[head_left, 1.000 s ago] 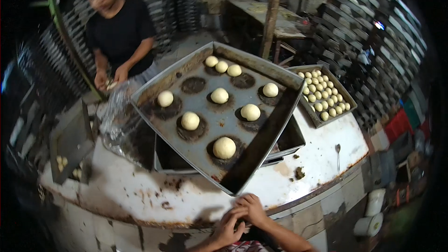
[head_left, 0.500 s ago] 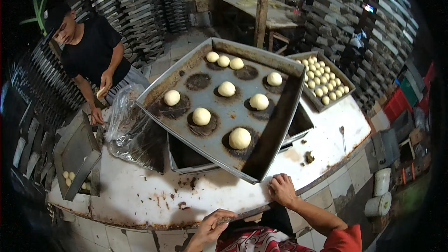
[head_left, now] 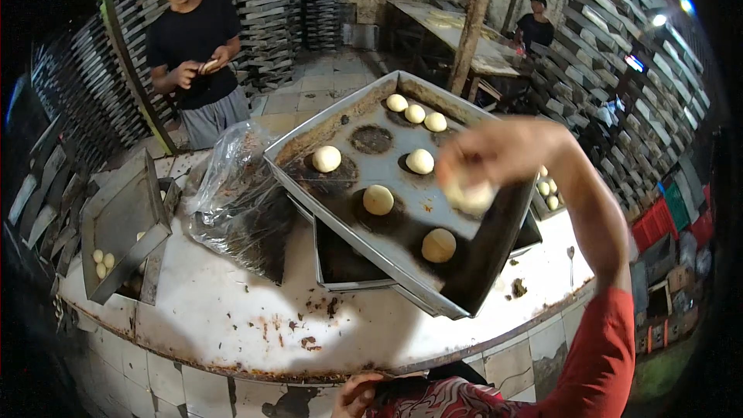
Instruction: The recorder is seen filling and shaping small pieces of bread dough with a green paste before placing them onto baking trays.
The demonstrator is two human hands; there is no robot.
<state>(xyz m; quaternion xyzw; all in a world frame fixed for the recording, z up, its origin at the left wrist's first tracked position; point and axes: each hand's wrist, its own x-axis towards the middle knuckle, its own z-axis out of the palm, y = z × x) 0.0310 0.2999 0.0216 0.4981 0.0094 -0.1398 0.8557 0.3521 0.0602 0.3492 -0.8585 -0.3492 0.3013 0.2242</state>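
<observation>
A large metal baking tray (head_left: pixel 371 241) rests at an angle on other dark trays (head_left: pixel 340 257) on the table. On it lie several round pale dough balls (head_left: pixel 378 200), three of them close together in the far corner. My right hand (head_left: pixel 499 156) is over the tray's right side, smeared by motion, with a blurred dough ball (head_left: pixel 470 200) just under its fingers. Whether it grips that ball I cannot tell. My left hand (head_left: pixel 357 396) is low in front of me by the table edge, fingers curled; anything inside it is hidden.
Clear plastic sheeting (head_left: pixel 236 209) lies left of the tray. Farther left, a tilted metal tray (head_left: pixel 124 224) holds small dough balls. A spoon (head_left: pixel 571 263) and dark crumbs (head_left: pixel 518 288) are on the right. A co-worker (head_left: pixel 193 46) stands at far left; another person (head_left: pixel 534 27) is behind.
My right hand has risen from the table's front edge to above the tray. My left hand has dropped lower. The co-worker has straightened up, and the view has shifted.
</observation>
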